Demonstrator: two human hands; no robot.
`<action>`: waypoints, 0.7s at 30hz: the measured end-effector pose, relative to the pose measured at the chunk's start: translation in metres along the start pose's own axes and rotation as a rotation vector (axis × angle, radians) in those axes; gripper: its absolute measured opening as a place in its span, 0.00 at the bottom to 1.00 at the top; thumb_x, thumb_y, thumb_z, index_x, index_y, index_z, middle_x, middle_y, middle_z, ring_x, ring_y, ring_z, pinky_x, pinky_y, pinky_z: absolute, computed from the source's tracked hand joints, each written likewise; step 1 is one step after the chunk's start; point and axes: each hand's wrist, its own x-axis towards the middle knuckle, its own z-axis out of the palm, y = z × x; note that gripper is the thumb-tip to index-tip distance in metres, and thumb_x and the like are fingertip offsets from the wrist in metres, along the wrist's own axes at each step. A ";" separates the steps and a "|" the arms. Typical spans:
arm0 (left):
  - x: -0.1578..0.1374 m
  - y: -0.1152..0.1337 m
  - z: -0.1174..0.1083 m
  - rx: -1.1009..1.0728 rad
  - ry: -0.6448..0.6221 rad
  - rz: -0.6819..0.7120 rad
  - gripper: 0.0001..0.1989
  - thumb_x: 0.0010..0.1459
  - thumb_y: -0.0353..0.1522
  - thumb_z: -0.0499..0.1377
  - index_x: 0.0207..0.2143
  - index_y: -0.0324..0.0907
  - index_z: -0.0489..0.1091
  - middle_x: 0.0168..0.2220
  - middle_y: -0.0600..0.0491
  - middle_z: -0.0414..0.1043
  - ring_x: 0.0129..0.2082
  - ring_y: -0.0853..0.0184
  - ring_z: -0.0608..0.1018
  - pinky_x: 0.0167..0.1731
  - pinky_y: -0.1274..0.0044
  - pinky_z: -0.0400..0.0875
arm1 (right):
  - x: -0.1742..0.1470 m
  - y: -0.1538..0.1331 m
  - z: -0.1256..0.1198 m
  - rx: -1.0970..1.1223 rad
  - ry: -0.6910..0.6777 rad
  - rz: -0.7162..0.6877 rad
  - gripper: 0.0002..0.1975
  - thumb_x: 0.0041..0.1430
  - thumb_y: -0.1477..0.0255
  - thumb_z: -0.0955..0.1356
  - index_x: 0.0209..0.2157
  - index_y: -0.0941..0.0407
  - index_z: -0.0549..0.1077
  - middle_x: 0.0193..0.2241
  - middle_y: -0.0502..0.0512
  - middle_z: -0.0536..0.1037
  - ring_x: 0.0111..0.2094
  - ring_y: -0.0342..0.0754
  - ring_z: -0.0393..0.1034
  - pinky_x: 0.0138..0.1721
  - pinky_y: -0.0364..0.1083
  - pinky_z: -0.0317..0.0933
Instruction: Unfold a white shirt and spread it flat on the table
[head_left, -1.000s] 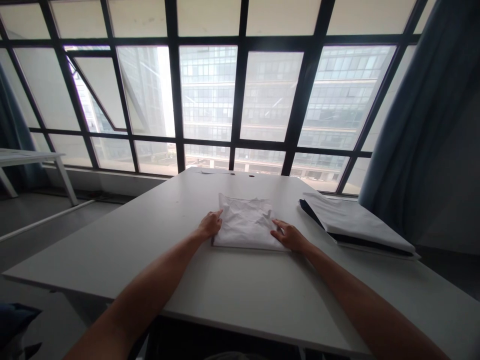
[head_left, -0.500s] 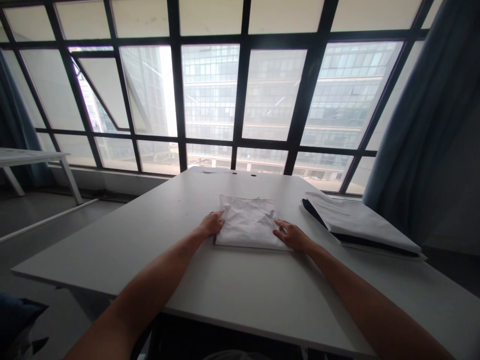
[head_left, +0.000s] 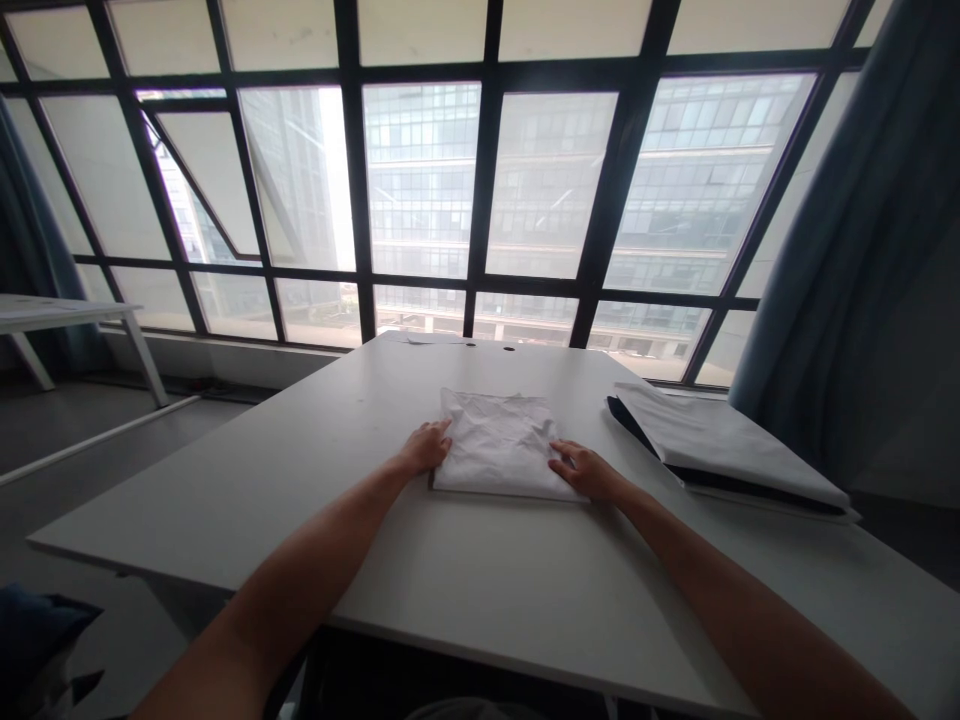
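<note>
A white cloth (head_left: pixel 499 445), folded into a flat, wrinkled rectangle, lies on the white table (head_left: pixel 420 580). At its left edge rests my left hand (head_left: pixel 426 447), index finger stretched toward the cloth; it looks open, its lower fingers partly hidden. My right hand (head_left: pixel 589 470) touches the opposite edge with fingers and thumb apart, lying low on the fabric. Neither hand lifts the cloth.
A folded stack of white and dark fabric (head_left: pixel 735 445) lies on the table to the right. Another white table (head_left: pixel 67 315) stands at far left. Windows line the far side, with a blue curtain (head_left: pixel 817 240) at right. Something dark blue (head_left: pixel 37 640) shows at lower left.
The view has shifted very slightly. Both hands stay at the sides of the folded cloth, which has not visibly moved on the table.
</note>
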 end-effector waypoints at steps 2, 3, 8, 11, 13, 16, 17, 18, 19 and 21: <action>-0.001 0.001 -0.002 0.004 -0.006 0.000 0.28 0.63 0.33 0.53 0.65 0.36 0.60 0.61 0.41 0.66 0.61 0.57 0.68 0.60 0.71 0.61 | 0.000 0.001 0.000 0.000 -0.004 -0.001 0.28 0.66 0.62 0.64 0.60 0.67 0.68 0.60 0.69 0.65 0.62 0.57 0.58 0.64 0.50 0.51; -0.002 0.001 -0.002 0.003 -0.008 -0.001 0.28 0.63 0.33 0.53 0.65 0.35 0.60 0.61 0.41 0.66 0.61 0.57 0.68 0.60 0.71 0.60 | 0.000 0.001 0.000 0.004 -0.004 -0.001 0.28 0.66 0.62 0.64 0.60 0.67 0.68 0.60 0.69 0.65 0.62 0.57 0.58 0.64 0.51 0.51; -0.002 0.003 -0.004 -0.111 0.044 -0.008 0.28 0.61 0.30 0.55 0.64 0.37 0.61 0.60 0.43 0.68 0.60 0.58 0.69 0.60 0.72 0.61 | -0.002 -0.003 0.000 0.065 0.062 -0.012 0.27 0.63 0.63 0.66 0.60 0.62 0.69 0.59 0.65 0.67 0.61 0.57 0.60 0.63 0.52 0.51; 0.003 0.009 -0.009 -0.357 0.186 0.004 0.27 0.61 0.26 0.53 0.63 0.37 0.63 0.60 0.44 0.69 0.60 0.60 0.70 0.60 0.71 0.62 | 0.000 -0.010 -0.003 0.175 0.178 -0.012 0.30 0.60 0.65 0.67 0.61 0.62 0.67 0.61 0.63 0.65 0.62 0.57 0.58 0.64 0.53 0.50; 0.009 0.014 -0.016 -0.608 0.303 0.020 0.27 0.60 0.26 0.52 0.63 0.37 0.64 0.60 0.45 0.68 0.60 0.61 0.70 0.60 0.70 0.62 | 0.002 -0.016 -0.009 0.333 0.258 0.011 0.31 0.60 0.66 0.67 0.63 0.59 0.65 0.62 0.60 0.62 0.62 0.58 0.58 0.63 0.55 0.53; 0.013 0.017 -0.033 -1.002 0.429 0.081 0.27 0.58 0.29 0.56 0.61 0.39 0.67 0.58 0.47 0.71 0.57 0.59 0.73 0.58 0.66 0.66 | 0.001 -0.024 -0.027 0.634 0.321 -0.010 0.33 0.63 0.62 0.65 0.67 0.56 0.58 0.63 0.57 0.61 0.61 0.58 0.59 0.59 0.56 0.59; 0.013 0.015 -0.040 -1.094 0.436 0.099 0.26 0.57 0.31 0.59 0.59 0.39 0.69 0.55 0.47 0.74 0.55 0.58 0.75 0.56 0.64 0.68 | -0.001 -0.025 -0.036 0.710 0.322 -0.034 0.34 0.64 0.60 0.64 0.68 0.55 0.56 0.63 0.58 0.62 0.60 0.58 0.60 0.58 0.55 0.60; 0.011 0.011 -0.047 -1.154 0.418 0.109 0.25 0.55 0.32 0.61 0.56 0.40 0.71 0.51 0.47 0.77 0.51 0.57 0.77 0.53 0.63 0.71 | -0.004 -0.025 -0.044 0.760 0.313 -0.052 0.34 0.65 0.59 0.64 0.68 0.55 0.56 0.62 0.58 0.63 0.60 0.58 0.61 0.57 0.55 0.61; 0.007 0.005 -0.054 -1.177 0.377 0.113 0.23 0.54 0.33 0.63 0.54 0.40 0.73 0.46 0.48 0.79 0.48 0.55 0.79 0.50 0.62 0.73 | -0.008 -0.024 -0.053 0.787 0.297 -0.051 0.32 0.66 0.58 0.62 0.68 0.55 0.57 0.61 0.58 0.65 0.59 0.58 0.62 0.57 0.55 0.61; -0.002 -0.009 -0.069 -1.106 0.257 0.101 0.19 0.55 0.33 0.62 0.50 0.40 0.76 0.41 0.48 0.80 0.45 0.53 0.80 0.45 0.61 0.75 | -0.018 -0.018 -0.070 0.801 0.245 0.006 0.29 0.68 0.56 0.60 0.64 0.55 0.64 0.56 0.59 0.72 0.55 0.59 0.67 0.54 0.56 0.63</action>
